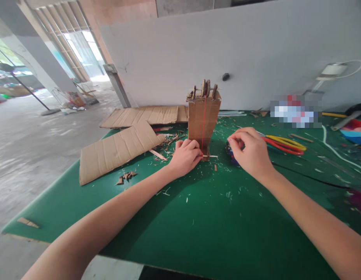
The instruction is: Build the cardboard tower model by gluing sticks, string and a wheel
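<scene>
An upright cardboard tower stands on the green table, with small cardboard discs on a thin axle at its top. A red string runs down its front to a thin wooden stick that crosses the base. My left hand is at the tower's foot, fingers closed round the stick's left end, which they hide. To the right of the tower, my right hand is raised with thumb and forefinger pinched together; whatever is between them is too small to tell. Behind it sits a dark blue object, partly covered.
Cardboard sheets lie at the left, with cardboard scraps in front. Right of my right hand are scissors with red and yellow handles. A white cable and a black cord cross the right side. A grey wall stands behind.
</scene>
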A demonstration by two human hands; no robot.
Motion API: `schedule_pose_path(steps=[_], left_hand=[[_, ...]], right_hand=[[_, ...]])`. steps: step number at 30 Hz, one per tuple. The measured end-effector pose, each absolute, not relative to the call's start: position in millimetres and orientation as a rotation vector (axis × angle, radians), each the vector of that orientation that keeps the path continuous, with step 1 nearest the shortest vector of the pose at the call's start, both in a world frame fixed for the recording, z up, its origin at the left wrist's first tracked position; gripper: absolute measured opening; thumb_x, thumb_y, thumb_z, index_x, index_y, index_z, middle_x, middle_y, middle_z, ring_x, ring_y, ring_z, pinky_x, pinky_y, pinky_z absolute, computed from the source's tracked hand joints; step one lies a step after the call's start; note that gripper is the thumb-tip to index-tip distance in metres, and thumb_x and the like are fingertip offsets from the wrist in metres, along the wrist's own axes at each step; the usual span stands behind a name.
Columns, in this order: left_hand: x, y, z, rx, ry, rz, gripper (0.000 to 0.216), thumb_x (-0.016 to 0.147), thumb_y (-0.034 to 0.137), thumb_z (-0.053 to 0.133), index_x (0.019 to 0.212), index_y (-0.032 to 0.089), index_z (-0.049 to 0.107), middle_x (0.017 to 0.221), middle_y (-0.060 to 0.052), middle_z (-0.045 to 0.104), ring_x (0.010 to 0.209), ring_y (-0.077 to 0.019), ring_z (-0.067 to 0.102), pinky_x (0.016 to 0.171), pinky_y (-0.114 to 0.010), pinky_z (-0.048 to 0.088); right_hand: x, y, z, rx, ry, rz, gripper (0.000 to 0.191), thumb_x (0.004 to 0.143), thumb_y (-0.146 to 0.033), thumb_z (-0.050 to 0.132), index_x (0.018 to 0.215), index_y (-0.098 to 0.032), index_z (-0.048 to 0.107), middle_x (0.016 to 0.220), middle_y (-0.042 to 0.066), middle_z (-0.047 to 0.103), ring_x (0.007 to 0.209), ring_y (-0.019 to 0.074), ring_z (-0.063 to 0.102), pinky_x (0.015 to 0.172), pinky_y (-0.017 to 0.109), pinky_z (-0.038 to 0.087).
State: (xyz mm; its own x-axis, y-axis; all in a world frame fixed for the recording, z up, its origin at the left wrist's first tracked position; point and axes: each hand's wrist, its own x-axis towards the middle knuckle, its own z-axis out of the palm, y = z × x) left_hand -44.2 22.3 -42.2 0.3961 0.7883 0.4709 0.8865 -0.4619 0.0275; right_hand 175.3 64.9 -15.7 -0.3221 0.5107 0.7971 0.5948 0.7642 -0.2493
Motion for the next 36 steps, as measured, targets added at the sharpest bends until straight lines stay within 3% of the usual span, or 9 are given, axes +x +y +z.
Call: schedule_pose_path(steps=[16, 20, 26, 36], left_hand=[[-39, 19, -47, -2.331, -1.431, -0.515, 0.029, 0.096, 0.03, 0.039, 0.084, 0.019, 0.063, 0.099, -0.005, 0.058, 0.098, -0.0209, 0.044, 0.089, -0.042, 0.028], [-45, 21, -46, -2.359, -1.483, -0.568, 0.027, 0.094, 0.036, 0.045, 0.084, 0.022, 0.066, 0.098, -0.004, 0.056, 0.097, -0.0208, 0.044, 0.088, -0.04, 0.029], [-50, 21, -43, -2.411, -1.447, -0.514, 0.033, 0.082, 0.044, 0.063, 0.106, 0.022, 0.063, 0.104, -0.005, 0.052, 0.1, -0.0225, 0.044, 0.088, -0.039, 0.031], [-39, 24, -44, -2.395, -1.658, -0.63, 0.013, 0.086, 0.035, 0.058, 0.087, 0.025, 0.067, 0.098, -0.002, 0.052, 0.096, -0.0213, 0.045, 0.083, -0.039, 0.033]], right_hand=[[179, 69, -28, -0.775, -2.285, -0.058, 0.013, 0.088, -0.015, 0.048, 0.081, -0.019, 0.058, 0.092, 0.008, 0.056, 0.084, 0.0194, 0.057, 0.078, 0.038, 0.05], [180, 69, -30, -0.755, -2.331, -0.058, 0.014, 0.088, -0.017, 0.047, 0.082, -0.019, 0.059, 0.092, 0.008, 0.056, 0.085, 0.0197, 0.056, 0.08, 0.04, 0.049], [180, 70, -33, -0.756, -2.382, -0.043, 0.014, 0.089, -0.019, 0.047, 0.084, -0.018, 0.059, 0.094, 0.008, 0.056, 0.086, 0.0193, 0.057, 0.081, 0.04, 0.049], [178, 67, -35, -0.722, -2.459, 0.014, 0.017, 0.092, -0.02, 0.044, 0.086, -0.018, 0.06, 0.096, 0.009, 0.056, 0.09, 0.0196, 0.056, 0.083, 0.04, 0.049]])
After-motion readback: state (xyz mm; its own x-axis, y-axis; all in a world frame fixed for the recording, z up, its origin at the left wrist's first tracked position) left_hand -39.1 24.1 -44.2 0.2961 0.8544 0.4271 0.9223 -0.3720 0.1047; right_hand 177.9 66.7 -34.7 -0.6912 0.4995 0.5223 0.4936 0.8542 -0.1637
